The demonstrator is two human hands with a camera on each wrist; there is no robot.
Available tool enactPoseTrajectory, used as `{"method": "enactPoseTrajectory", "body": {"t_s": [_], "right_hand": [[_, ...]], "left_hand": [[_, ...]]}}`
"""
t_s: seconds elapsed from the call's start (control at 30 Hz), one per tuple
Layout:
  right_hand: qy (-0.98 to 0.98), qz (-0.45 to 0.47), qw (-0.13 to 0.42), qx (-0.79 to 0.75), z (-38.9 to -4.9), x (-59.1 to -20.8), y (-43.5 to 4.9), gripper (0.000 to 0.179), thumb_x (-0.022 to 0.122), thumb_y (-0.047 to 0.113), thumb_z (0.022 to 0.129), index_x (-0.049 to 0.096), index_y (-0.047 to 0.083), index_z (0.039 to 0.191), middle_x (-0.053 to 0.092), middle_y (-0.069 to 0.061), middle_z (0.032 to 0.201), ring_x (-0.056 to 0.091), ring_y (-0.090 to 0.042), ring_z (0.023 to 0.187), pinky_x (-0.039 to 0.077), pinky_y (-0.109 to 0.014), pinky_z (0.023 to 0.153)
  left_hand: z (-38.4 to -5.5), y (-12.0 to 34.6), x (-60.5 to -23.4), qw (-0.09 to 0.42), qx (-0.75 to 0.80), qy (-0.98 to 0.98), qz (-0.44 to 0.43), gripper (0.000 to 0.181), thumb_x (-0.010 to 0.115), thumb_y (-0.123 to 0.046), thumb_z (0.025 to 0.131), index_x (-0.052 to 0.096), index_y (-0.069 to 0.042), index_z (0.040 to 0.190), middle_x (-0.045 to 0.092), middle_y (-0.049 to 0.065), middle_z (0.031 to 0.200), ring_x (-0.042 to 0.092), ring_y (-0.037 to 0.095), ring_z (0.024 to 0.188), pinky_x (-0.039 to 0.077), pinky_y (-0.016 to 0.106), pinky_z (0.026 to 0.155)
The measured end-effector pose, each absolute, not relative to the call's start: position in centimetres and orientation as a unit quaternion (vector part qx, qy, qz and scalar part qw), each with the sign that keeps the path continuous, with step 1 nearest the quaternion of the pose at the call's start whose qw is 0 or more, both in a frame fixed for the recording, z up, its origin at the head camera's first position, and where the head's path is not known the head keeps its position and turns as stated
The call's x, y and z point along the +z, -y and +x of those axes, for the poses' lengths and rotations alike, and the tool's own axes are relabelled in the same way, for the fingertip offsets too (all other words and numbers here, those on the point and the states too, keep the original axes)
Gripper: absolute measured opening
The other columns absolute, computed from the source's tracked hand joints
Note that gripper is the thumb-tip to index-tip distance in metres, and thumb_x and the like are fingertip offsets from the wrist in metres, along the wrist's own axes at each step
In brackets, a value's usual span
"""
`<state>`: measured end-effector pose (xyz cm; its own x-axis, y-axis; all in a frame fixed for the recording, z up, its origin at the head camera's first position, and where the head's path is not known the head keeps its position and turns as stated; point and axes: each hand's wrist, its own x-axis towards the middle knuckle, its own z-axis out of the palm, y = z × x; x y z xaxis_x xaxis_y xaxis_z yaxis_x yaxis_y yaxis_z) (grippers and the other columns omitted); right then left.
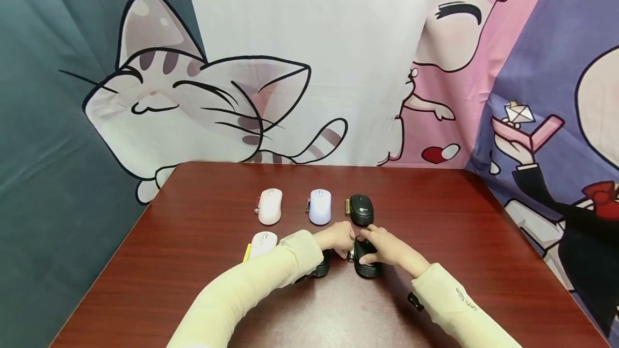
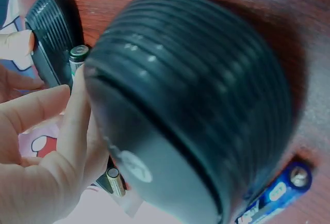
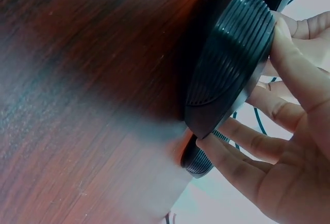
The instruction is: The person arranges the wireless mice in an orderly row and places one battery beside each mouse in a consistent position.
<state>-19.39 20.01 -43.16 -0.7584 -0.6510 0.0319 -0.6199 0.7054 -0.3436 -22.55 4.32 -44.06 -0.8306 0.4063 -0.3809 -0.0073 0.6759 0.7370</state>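
Observation:
My right hand (image 1: 387,246) holds a black computer mouse (image 1: 368,265) by its sides, thumb and fingers spread around its ribbed edge. Beside that mouse, on its left, a small cylindrical battery (image 2: 79,56) shows its end. My left hand (image 1: 338,236) pinches at this battery, its fingertips partly covering it. Another black mouse (image 2: 191,105) fills the middle of the left wrist view, beneath my left forearm. Along its side lies a blue battery (image 2: 278,193). In the right wrist view, the held mouse (image 3: 232,53) lies under my right fingers (image 3: 232,167).
Across the back of the brown table (image 1: 193,219) sit a white mouse (image 1: 270,207), a pale lavender mouse (image 1: 319,207) and a black mouse (image 1: 361,210), each with a battery on its left. Another white mouse (image 1: 264,242) is partly behind my left sleeve, by a yellow item (image 1: 247,253).

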Motion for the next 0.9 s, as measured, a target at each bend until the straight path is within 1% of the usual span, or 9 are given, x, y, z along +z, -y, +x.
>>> {"method": "enactPoseTrajectory", "body": {"t_s": [0.13, 0.27, 0.4, 0.5, 0.57, 0.67, 0.73, 0.8, 0.9], "right_hand": [[-0.923, -0.344, 0.044, -0.166, -19.3, -43.0, -20.0, 0.043, 0.08, 0.024, 0.07, 0.06, -0.002, 0.098, 0.058, -0.017, 0.1, 0.055, -0.028, 0.083, 0.047, -0.041, 0.073], [-0.922, -0.347, 0.047, -0.165, -19.4, -43.0, -20.1, 0.043, 0.08, 0.025, 0.07, 0.059, -0.001, 0.097, 0.059, -0.017, 0.101, 0.055, -0.028, 0.083, 0.046, -0.04, 0.072], [-0.921, -0.347, 0.047, -0.169, -19.5, -43.1, -20.0, 0.044, 0.08, 0.026, 0.069, 0.059, -0.001, 0.097, 0.06, -0.016, 0.1, 0.056, -0.029, 0.085, 0.047, -0.041, 0.074], [-0.923, -0.337, 0.055, -0.175, -19.6, -43.0, -19.9, 0.045, 0.08, 0.025, 0.07, 0.059, -0.002, 0.099, 0.06, -0.016, 0.102, 0.057, -0.03, 0.087, 0.047, -0.043, 0.076], [-0.928, -0.322, 0.067, -0.176, -19.5, -42.8, -19.7, 0.047, 0.081, 0.024, 0.07, 0.06, -0.004, 0.102, 0.06, -0.017, 0.104, 0.057, -0.032, 0.09, 0.047, -0.045, 0.078], [-0.934, -0.302, 0.092, -0.169, -19.3, -42.5, -19.4, 0.051, 0.08, 0.023, 0.072, 0.059, -0.006, 0.109, 0.058, -0.022, 0.11, 0.057, -0.037, 0.095, 0.047, -0.049, 0.083], [-0.936, -0.292, 0.109, -0.166, -19.2, -42.3, -19.3, 0.053, 0.078, 0.023, 0.074, 0.058, -0.006, 0.113, 0.056, -0.024, 0.115, 0.057, -0.041, 0.1, 0.047, -0.051, 0.085], [-0.936, -0.29, 0.115, -0.163, -19.0, -42.1, -19.3, 0.053, 0.076, 0.024, 0.077, 0.056, -0.006, 0.116, 0.054, -0.026, 0.119, 0.056, -0.043, 0.102, 0.046, -0.053, 0.086], [-0.937, -0.287, 0.109, -0.169, -18.9, -41.7, -19.5, 0.053, 0.074, 0.024, 0.079, 0.056, -0.005, 0.12, 0.054, -0.025, 0.121, 0.055, -0.042, 0.105, 0.046, -0.053, 0.088]], "left_hand": [[-22.4, -4.0, -43.9, 0.257, 0.403, -0.871, 0.116, 0.018, 0.055, 0.014, 0.078, 0.052, 0.002, 0.091, 0.053, 0.011, 0.064, 0.068, 0.032, 0.062, 0.055, 0.031, 0.052], [-22.1, -3.6, -43.9, 0.257, 0.427, -0.859, 0.114, 0.02, 0.052, 0.015, 0.078, 0.051, 0.003, 0.094, 0.052, 0.009, 0.062, 0.059, 0.021, 0.05, 0.054, 0.029, 0.05], [-21.8, -3.3, -43.7, 0.264, 0.449, -0.846, 0.112, 0.02, 0.051, 0.015, 0.079, 0.05, 0.004, 0.097, 0.051, 0.008, 0.059, 0.052, 0.015, 0.047, 0.054, 0.028, 0.05], [-21.6, -2.9, -43.4, 0.275, 0.454, -0.84, 0.117, 0.022, 0.051, 0.014, 0.079, 0.05, 0.004, 0.099, 0.054, 0.011, 0.064, 0.059, 0.023, 0.052, 0.056, 0.032, 0.054], [-21.8, -2.5, -43.8, 0.282, 0.455, -0.833, 0.136, 0.022, 0.051, 0.012, 0.079, 0.05, 0.001, 0.098, 0.056, 0.011, 0.066, 0.063, 0.024, 0.054, 0.056, 0.031, 0.054], [-21.4, -1.8, -43.2, 0.287, 0.449, -0.83, 0.167, 0.021, 0.051, 0.01, 0.081, 0.053, 0.002, 0.1, 0.062, 0.019, 0.075, 0.068, 0.033, 0.064, 0.057, 0.034, 0.057], [-21.1, -1.2, -42.9, 0.28, 0.45, -0.824, 0.201, 0.021, 0.051, 0.009, 0.082, 0.055, 0.003, 0.101, 0.064, 0.023, 0.078, 0.068, 0.034, 0.064, 0.056, 0.033, 0.055], [-20.5, -0.4, -41.9, 0.266, 0.444, -0.824, 0.23, 0.023, 0.05, 0.009, 0.084, 0.055, 0.008, 0.106, 0.064, 0.028, 0.087, 0.067, 0.041, 0.07, 0.056, 0.033, 0.055], [-20.1, 1.5, -41.4, 0.231, 0.444, -0.823, 0.269, 0.024, 0.052, 0.005, 0.086, 0.057, 0.008, 0.108, 0.065, 0.027, 0.092, 0.065, 0.04, 0.072, 0.055, 0.029, 0.053]]}}
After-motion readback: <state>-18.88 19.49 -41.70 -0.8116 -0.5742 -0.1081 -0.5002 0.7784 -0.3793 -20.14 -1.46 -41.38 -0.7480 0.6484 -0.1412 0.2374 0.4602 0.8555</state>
